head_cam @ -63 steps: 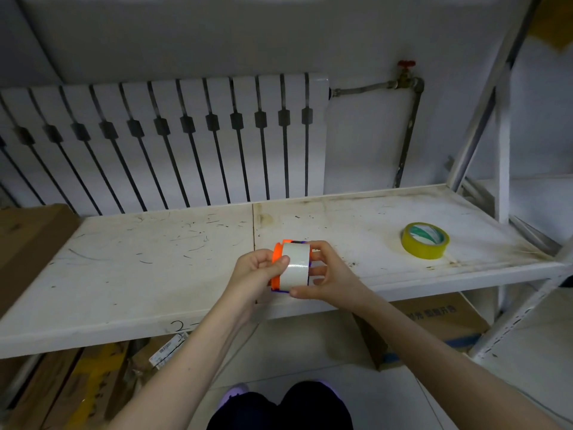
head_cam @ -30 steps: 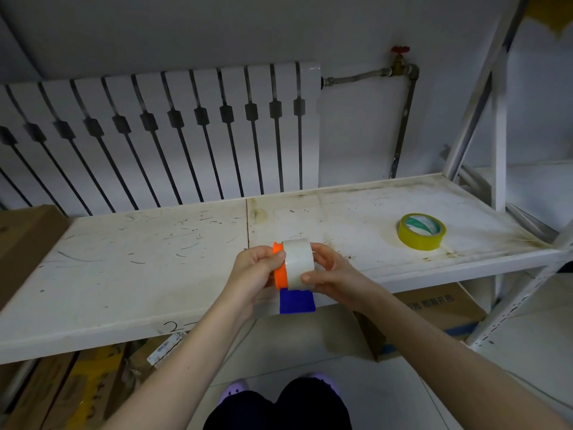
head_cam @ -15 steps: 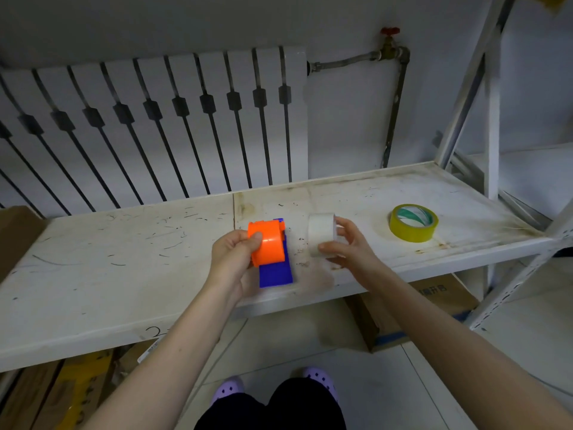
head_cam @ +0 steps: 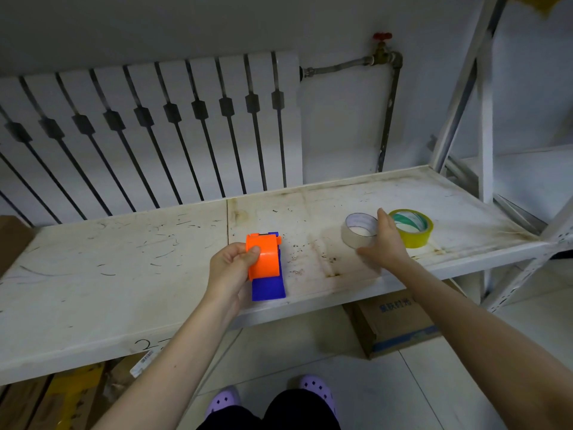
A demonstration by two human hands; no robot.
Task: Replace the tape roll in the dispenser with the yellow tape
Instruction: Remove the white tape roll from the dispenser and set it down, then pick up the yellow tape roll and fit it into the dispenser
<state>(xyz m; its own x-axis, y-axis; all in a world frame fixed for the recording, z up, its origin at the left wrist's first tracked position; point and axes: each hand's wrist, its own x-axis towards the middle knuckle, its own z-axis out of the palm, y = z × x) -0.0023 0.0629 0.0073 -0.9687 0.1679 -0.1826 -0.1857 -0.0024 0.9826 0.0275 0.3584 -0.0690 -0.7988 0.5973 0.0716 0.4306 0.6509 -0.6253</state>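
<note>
My left hand grips the orange and blue tape dispenser just above the front of the white shelf; no roll shows in it. My right hand is out to the right. Its thumb and fingers span the white tape roll, which lies flat on the shelf. The yellow tape roll with a green and white core lies flat right beside it, just behind my fingers.
A white radiator and a pipe with a red valve stand behind the shelf. Rack uprights rise at the right. Cardboard boxes sit on the floor under the shelf, near my purple shoes.
My right hand has carried the white roll away from the dispenser to the right and set it flat beside the yellow roll. My left hand keeps the dispenser, lower and nearer the shelf.
</note>
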